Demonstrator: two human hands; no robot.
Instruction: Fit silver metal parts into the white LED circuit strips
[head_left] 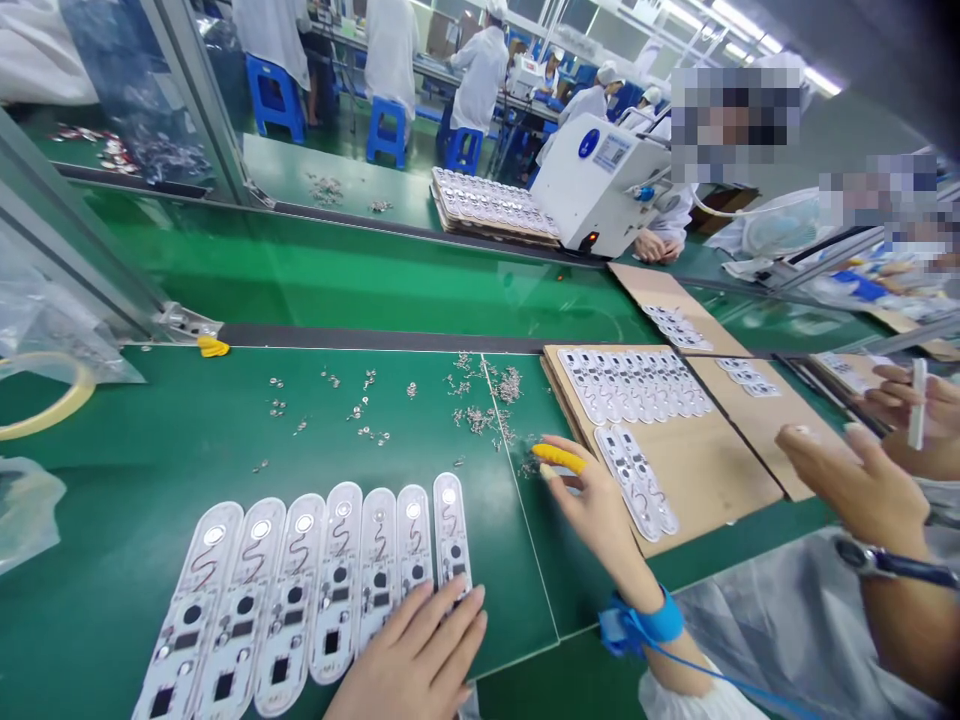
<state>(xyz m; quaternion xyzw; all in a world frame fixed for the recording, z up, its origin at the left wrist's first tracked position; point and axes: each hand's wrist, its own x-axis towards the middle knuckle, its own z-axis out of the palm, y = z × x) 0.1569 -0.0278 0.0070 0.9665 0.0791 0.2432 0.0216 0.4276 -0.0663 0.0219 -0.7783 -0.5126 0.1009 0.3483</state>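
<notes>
My left hand [424, 650] lies flat, fingers stretched over the lower ends of the rightmost long, rounded white casings. One such casing [450, 510], with a round disc, a wavy wire and dark parts, stands slightly apart from a row of several others [300, 590]. My right hand [589, 495] has a yellow finger cot [559, 458] and a blue wrist strap [664, 620]. Its thumb and fingertips come close together over a few tiny metal parts [529, 462]. Whatever is between them is too small to make out.
Small metal parts [476, 420] lie in heaps and scattered on the green table [225, 440]. Cardboard sheets [705, 480] at right carry more casings [637, 385]. A co-worker's hands [862, 480] hold a white piece [917, 405]. A tape roll [75, 400] lies left; a white machine [600, 185] stands behind.
</notes>
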